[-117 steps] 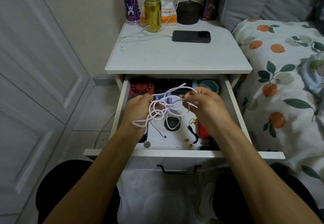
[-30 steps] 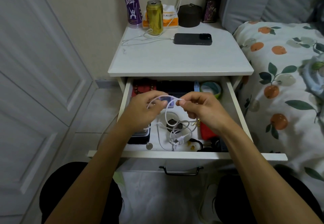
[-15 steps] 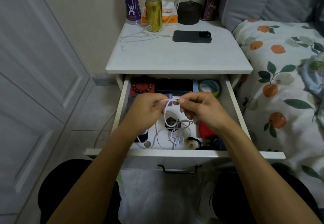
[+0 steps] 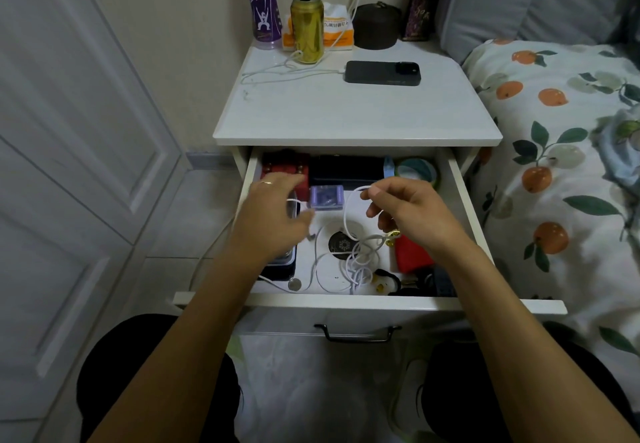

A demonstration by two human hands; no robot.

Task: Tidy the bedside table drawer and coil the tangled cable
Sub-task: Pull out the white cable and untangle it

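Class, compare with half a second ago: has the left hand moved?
Yes. The left hand has let go of the white cable and swung left, away from the right hand, toward the drawer's left side.

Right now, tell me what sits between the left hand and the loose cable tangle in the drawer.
Nothing visible blocks it. The left hand is blurred beside the tangle, over bare drawer floor; the right hand pinches the cable's upper loop.

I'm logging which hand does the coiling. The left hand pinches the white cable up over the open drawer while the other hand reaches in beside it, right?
Not quite: the head view shows the right hand pinching the white cable up over the open drawer. The left hand, blurred, is the one reaching in beside it; whether it touches the cable cannot be told.
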